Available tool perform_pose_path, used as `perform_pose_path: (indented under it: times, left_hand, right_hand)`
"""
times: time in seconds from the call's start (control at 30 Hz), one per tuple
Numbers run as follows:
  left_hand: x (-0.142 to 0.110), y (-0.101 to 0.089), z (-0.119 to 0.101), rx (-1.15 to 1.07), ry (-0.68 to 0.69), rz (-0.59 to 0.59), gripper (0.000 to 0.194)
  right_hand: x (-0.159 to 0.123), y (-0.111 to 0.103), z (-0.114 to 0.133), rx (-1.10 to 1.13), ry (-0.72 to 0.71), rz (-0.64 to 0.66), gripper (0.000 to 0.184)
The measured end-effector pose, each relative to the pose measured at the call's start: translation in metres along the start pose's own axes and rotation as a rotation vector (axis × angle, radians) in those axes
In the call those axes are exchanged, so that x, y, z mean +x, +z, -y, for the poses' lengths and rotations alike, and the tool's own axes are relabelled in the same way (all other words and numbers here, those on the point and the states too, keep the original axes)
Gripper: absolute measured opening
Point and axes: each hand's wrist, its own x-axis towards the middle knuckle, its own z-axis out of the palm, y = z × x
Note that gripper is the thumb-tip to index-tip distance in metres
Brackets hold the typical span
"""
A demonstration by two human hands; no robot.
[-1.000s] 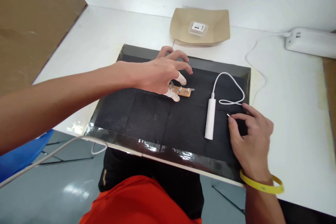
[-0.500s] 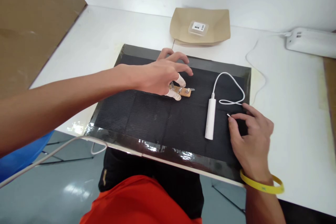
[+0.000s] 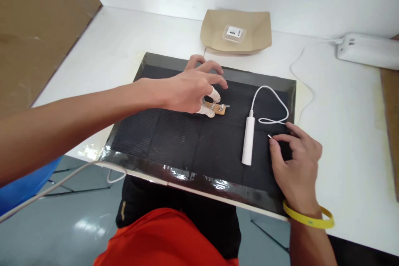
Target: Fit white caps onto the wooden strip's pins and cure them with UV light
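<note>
My left hand [image 3: 190, 89] reaches across the black mat [image 3: 174, 137] and pinches a small brown board [image 3: 218, 109] with metal screws; its thumb and forefinger wear white finger cots. My right hand [image 3: 296, 162] rests on the mat's right part, thumb and forefinger closed on a tiny metal piece [image 3: 269, 136]. A white pen-shaped tool [image 3: 247, 141] with a white cable [image 3: 274, 102] lies between the two hands, touched by neither.
A tan paper tray [image 3: 252, 29] holding a small clear packet [image 3: 233, 33] sits behind the mat. A white power strip [image 3: 368, 52] lies at the far right. Cardboard [image 3: 34, 29] leans at the left. The table edge runs under the mat's near side.
Both hands stay almost where they were; the left thumb and forefinger have drawn slightly closer on the small board. The view has shifted a little.
</note>
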Motion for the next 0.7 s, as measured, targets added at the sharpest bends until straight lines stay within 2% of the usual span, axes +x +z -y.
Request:
perform_pose_path:
  times: [0.27,0.37,0.47,0.57,0.7]
  left_hand:
    - [-0.002,0.002,0.000,-0.043,-0.003,-0.001,0.035]
    - [-0.006,-0.002,-0.002,-0.055,-0.004,-0.022,0.050]
    - [-0.018,-0.014,-0.009,-0.123,-0.038,-0.080,0.071]
    - [-0.039,-0.027,-0.018,-0.387,-0.164,-0.151,0.089]
    - [-0.072,-0.031,-0.030,-0.966,-0.220,-0.260,0.088]
  right_hand:
    - [-0.001,0.001,-0.001,-0.009,-0.003,-0.005,0.018]
    - [-0.001,0.001,-0.002,-0.008,-0.006,-0.005,0.018]
    - [-0.001,0.001,-0.002,-0.022,-0.020,-0.012,0.018]
    - [-0.002,0.001,0.000,-0.059,-0.061,-0.031,0.016]
    - [-0.004,0.002,0.004,-0.170,-0.162,-0.084,0.012]
